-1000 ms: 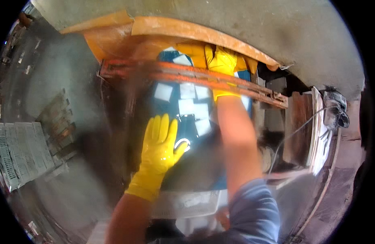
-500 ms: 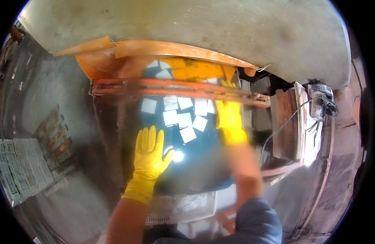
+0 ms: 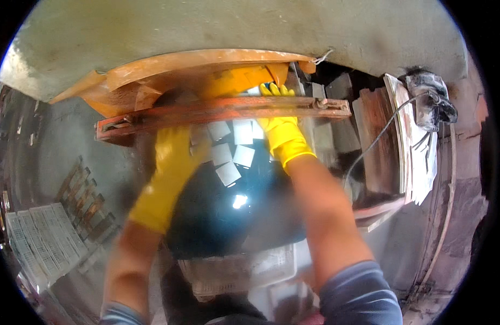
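My left hand (image 3: 173, 157), in a yellow rubber glove, is over the left side of a dark blue, wet-looking surface (image 3: 234, 216), its fingertips near or under a red bar. Motion smears its fingers. My right hand (image 3: 281, 127), gloved alike, lies flat at the right edge of several white square tiles (image 3: 223, 154). Its stretched fingers show beyond the bar, and nothing is seen in its grip. The tiles lie loose on the blue surface, some touching. The rusty red metal bar (image 3: 217, 111) crosses above them and hides part of the right hand.
An orange sheet (image 3: 206, 57) hangs beyond the bar under a grey panel (image 3: 244, 27). Stacked boards (image 3: 377, 146) and a dark motor-like tool (image 3: 427, 97) with a cable stand at right. Nearer me is a white plastic crate (image 3: 239, 271); grey slatted panels (image 3: 47, 244) lie at left.
My left hand has moved forward from the near part of the blue surface to the tiles' left side. My right hand stays at their right edge. The whole view has shifted.
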Tool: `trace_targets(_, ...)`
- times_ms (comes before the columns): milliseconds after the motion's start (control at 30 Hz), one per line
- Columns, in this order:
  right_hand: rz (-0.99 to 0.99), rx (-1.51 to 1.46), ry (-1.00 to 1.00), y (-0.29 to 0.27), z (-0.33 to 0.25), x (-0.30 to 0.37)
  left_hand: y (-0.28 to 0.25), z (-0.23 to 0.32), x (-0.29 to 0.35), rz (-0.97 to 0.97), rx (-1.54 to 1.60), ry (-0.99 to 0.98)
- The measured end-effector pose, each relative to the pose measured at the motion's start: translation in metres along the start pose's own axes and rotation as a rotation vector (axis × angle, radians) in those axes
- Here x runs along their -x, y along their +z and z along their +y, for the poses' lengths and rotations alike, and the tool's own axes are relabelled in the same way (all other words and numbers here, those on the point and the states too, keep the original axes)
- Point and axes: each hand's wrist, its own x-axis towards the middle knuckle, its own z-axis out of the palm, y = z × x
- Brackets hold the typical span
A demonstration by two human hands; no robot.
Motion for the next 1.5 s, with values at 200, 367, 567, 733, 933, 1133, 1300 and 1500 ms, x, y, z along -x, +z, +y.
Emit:
trace_targets(200,0.220,0.315,-0.016,0.022,-0.011,-0.001,0.027,-0.061,-0.045,-0.104,-0.439,0.159)
trace_targets(367,0.055,0.107,-0.073,0.004,-0.005,0.005,0.025,-0.051,-0.057,-0.238,-0.415,0.069)
trace_targets(567,0.287,-0.930,-0.224,0.023,0.005,-0.027,0.026,-0.061,-0.076,-0.267,-0.257,-0.016)
trace_targets(733,0.571,-0.553,-0.373,-0.031,0.015,-0.002,0.007,-0.039,-0.079,-0.116,-0.102,0.105)
trace_targets(933,0.620,-0.444,-0.338,-0.027,0.010,0.027,0.018,-0.020,-0.065,-0.210,-0.273,0.061)
trace_targets(1133,0.602,-0.431,-0.313,-0.014,0.001,0.077,0.019,0.010,-0.014,-0.233,-0.194,-0.005)
trace_targets(1300,0.669,-0.477,-0.327,-0.010,-0.013,0.120,0.019,0.019,0.029,-0.179,-0.156,0.026)
trace_targets(1500,0.630,-0.508,-0.292,0.013,-0.020,0.180,0.019,0.048,0.087,-0.177,-0.122,-0.001)
